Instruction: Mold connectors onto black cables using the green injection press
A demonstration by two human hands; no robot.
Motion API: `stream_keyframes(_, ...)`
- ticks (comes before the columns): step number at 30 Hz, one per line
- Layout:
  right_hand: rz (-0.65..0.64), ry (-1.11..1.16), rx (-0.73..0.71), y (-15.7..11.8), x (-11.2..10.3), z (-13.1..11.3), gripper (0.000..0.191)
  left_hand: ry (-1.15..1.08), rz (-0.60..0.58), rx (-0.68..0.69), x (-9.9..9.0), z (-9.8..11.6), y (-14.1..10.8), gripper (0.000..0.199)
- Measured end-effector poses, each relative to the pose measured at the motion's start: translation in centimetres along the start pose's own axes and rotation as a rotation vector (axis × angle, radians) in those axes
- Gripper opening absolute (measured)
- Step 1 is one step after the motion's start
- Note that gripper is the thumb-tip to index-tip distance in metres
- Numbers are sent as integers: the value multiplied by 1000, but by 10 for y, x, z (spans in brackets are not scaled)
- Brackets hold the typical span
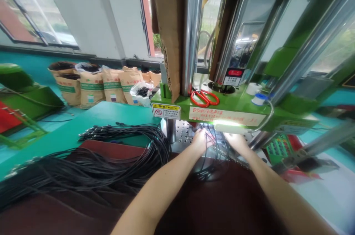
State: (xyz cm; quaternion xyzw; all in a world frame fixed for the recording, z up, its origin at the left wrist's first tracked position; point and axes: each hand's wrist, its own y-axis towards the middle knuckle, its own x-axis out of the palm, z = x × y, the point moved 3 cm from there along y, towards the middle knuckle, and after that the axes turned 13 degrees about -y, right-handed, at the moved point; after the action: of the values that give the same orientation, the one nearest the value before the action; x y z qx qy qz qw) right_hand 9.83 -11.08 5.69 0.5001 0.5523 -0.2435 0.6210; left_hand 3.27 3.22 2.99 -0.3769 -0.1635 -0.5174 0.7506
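Both hands reach beneath the green press head, over a metal plate dotted with holes [183, 131]. My left hand [202, 141] has its fingers curled closed beside several thin black cables [217, 150]; what lies inside the fingers is too small and blurred to tell. Right of those cables is my right hand [235, 141], its fingertips lost in glare and partly covered by the lit lamp tube [231, 128]. The cables run from between the hands down to the brown work surface [222, 198], where their lower ends form loops.
A large bundle of black cables [111, 168] with connector ends spreads over the left side. Red-handled scissors [204, 98] lie on the green press [177, 98]. Steel columns [192, 35] rise above. Paper sacks [91, 87] line the wall. A green part tray [283, 150] stands at right.
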Motion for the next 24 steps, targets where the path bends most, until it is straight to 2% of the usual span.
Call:
stream_keyframes(4, -95, -90, 2, 1, 4, 0, 23, 231, 110, 121, -12, 8, 4, 14)
stream_keyframes(8, -71, -152, -19, 4, 6, -4, 27, 496, 182, 308, -27, 21, -3, 27)
stream_keyframes(10, -51, -169, -36, 3, 7, -6, 29, 802, 193, 440, -28, 27, -7, 33)
stream_keyframes(12, -36, -188, -39, 3, 8, -8, 31, 1273, 196, 550, -24, 30, -9, 39)
stream_keyframes(14, -23, -207, -37, 2, 10, -8, 32, 1628, 184, 589, -20, 30, -8, 42)
stream_keyframes(19, -12, -239, -50, 5, 11, -7, 35, 1742, 173, 574, -17, 39, -6, 41)
stream_keyframes(24, -13, -267, -84, 4, -5, -17, 34, 1770, 191, 579, -3, 45, -14, 31)
